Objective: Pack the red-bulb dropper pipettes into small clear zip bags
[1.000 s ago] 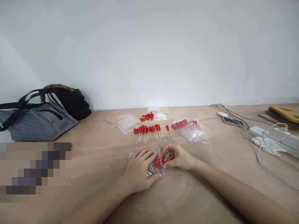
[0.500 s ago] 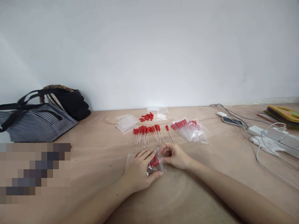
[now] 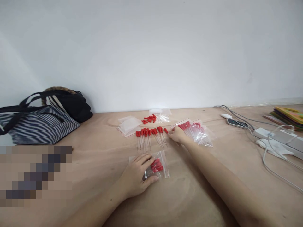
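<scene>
A clear zip bag [image 3: 165, 160] holding several red-bulbed droppers lies flat near the table's front. My left hand [image 3: 137, 176] rests over its left part, fingers stretched out and thumb along the lower side. Farther back, my right hand [image 3: 178, 135] has its fingertips closed on a single dropper [image 3: 166, 130], whose red bulb pokes out to the left; the fingers hide most of its tube. Just left of that hand, several loose droppers [image 3: 147, 137] lie in a row, bulbs pointing away from me. Filled bags of droppers [image 3: 199, 135] lie to its right.
Behind the row are loose red bulbs [image 3: 150, 119], clear tubes [image 3: 162, 118] and flat plastic bags [image 3: 129, 125]. A striped bag [image 3: 44, 124] stands at left. Cables, a power strip [image 3: 284, 138], a small dark device [image 3: 237, 123] and colourful flat items [image 3: 287, 116] are at right.
My right hand has left the zip bag and moved away from me to the single dropper, which has shifted slightly left and turned. My left hand stays on the bag, slid slightly left.
</scene>
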A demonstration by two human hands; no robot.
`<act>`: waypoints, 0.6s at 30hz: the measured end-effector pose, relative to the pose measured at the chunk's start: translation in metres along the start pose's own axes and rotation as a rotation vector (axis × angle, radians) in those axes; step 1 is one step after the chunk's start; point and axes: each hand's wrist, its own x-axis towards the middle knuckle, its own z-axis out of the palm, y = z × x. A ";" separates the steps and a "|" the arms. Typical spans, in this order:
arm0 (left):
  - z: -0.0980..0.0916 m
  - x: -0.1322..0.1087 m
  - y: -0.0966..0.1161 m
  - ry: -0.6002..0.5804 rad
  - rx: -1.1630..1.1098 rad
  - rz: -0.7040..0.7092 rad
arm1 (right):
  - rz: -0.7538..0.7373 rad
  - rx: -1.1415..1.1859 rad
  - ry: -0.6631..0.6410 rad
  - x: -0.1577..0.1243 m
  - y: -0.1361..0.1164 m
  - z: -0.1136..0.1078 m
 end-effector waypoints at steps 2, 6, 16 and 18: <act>0.000 0.000 0.001 -0.005 -0.007 -0.002 | 0.000 0.013 -0.013 0.002 -0.006 0.006; -0.001 0.001 0.003 -0.021 -0.026 -0.003 | 0.001 0.018 -0.015 0.003 -0.015 0.014; -0.002 0.001 0.002 -0.022 -0.042 -0.010 | 0.041 0.031 -0.103 -0.002 -0.016 -0.001; -0.001 0.001 0.001 -0.016 -0.044 -0.010 | 0.041 0.073 -0.160 -0.006 -0.010 -0.010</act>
